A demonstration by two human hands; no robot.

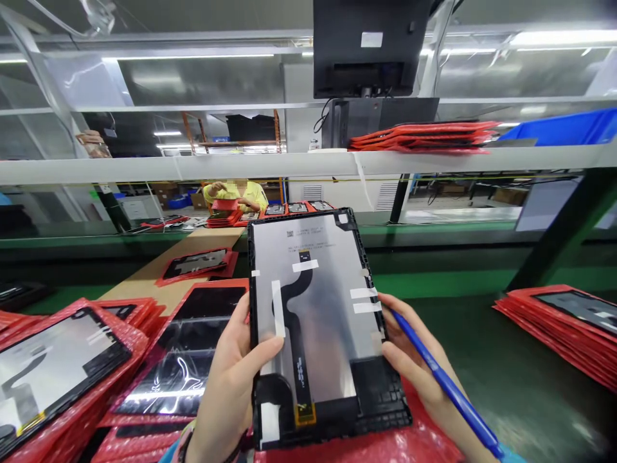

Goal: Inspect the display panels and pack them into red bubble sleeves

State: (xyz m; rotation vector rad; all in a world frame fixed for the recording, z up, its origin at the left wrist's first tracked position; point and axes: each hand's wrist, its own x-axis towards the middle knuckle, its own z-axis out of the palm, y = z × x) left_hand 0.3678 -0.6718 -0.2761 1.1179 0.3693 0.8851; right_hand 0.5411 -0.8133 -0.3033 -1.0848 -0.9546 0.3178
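Got this tablet display panel (332, 334) at six o'clock, back towards me: left hand (229, 373) pinching one edge, right hand (414, 347) half-curled on the other with a blue pen (446, 382) tucked in too. Sketchy bit: if that double grip slips, the pen could scratch the smooth silvery backing, or my left thumb might snag the thin, curvy black flex cable (296, 337). Frame's skinny, black and ridged. Crinkly red bubble wrap (400, 444) underneath, flat red pouches (544, 331) stacked at four o'clock.
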